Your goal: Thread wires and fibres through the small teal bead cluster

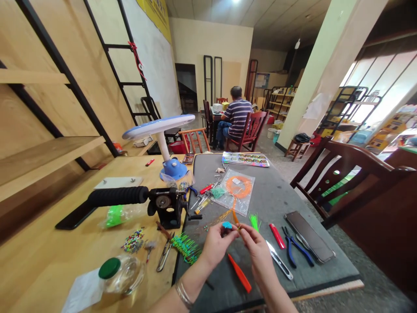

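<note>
Both hands are raised and close together over the grey tabletop (293, 278), in a fine pinch. The fingertips of the left hand (216, 245) grip a small turquoise piece (227, 225). The right hand (257, 254) pinches just beside it, where a thin orange strand (233, 214) comes down to the fingers, though what it grips is too small to tell. The work in hand at this moment is close fingerwork on that turquoise piece and strand, held up off the surface.

Taking the clear plastic bag (235, 192) as the landmark, the strand runs down from its lower edge to the hands, and a coil of orange cord (239, 186) lies inside it. A tuft of green bristles (254, 221) stands just below the bag's right corner. Further below it lie a red lighter (277, 235), blue-handled pliers (297, 248) and a dark phone (309, 237) to the right, and an orange plastic blade (239, 273) directly down. To the bag's left stand a black hand-crank vise (164, 204) with a ribbed grip, a spiky green bundle (186, 248), a scatter of mixed beads (133, 240) and a green-lidded jar (120, 274). Far beyond the bag, a person (236, 121) in a striped shirt sits at another table.
</note>
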{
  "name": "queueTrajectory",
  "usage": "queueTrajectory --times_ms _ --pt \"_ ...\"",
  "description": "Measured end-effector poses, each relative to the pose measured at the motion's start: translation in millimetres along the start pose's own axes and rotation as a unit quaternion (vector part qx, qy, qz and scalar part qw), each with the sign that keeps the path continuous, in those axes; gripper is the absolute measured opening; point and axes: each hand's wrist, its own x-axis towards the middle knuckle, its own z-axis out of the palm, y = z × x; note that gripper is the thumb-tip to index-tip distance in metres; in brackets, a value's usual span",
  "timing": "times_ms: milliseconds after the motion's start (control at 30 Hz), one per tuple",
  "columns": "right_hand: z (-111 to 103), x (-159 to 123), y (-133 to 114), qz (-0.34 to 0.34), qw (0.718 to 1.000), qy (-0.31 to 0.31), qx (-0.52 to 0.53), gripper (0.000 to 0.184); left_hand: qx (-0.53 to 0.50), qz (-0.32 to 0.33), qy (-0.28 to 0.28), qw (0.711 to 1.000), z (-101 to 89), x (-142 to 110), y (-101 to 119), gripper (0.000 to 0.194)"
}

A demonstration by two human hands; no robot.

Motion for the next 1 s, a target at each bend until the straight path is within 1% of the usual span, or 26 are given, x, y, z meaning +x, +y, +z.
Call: queueTrajectory --times_ms 100,200,300,367,433,567,733,1000 --pt "-3.2 2.7 3.3 -0.071 0.993 -0.001 -0.093 0.039 -0.041 -0.055 0.059 0.996 -8.9 6.8 4.0 0.022" --pt "-2.8 4.4 11.4 -0.126 0.970 -0.030 -0.207 0.034 -0.124 -0.097 0.085 0.984 -17.4 15.9 5.1 0.030" --pt "-0.2 5.1 20.5 -0.191 0.936 -0.065 -0.288 0.028 -0.180 -0.107 0.104 0.972 -23.7 24.5 5.3 0.036" --pt "2.2 6.3 25.0 -0.228 0.914 -0.076 -0.326 0.028 -0.194 -0.108 0.111 0.969 -26.3 28.8 6.2 0.037" --pt "5.1 8.5 27.5 -0.250 0.898 -0.081 -0.354 0.028 -0.202 -0.107 0.113 0.967 -27.8 31.9 7.8 0.037" --pt "12.2 14.2 27.6 -0.269 0.879 -0.091 -0.382 0.027 -0.217 -0.112 0.113 0.963 -28.8 35.1 9.5 0.038" --pt "17.6 17.9 23.6 -0.286 0.863 -0.099 -0.405 0.016 -0.216 -0.115 0.115 0.963 -28.5 36.4 4.0 0.037" --pt "12.6 15.0 22.7 -0.270 0.848 -0.145 -0.433 0.019 -0.171 -0.107 0.138 0.970 -29.5 35.6 -4.5 0.033"
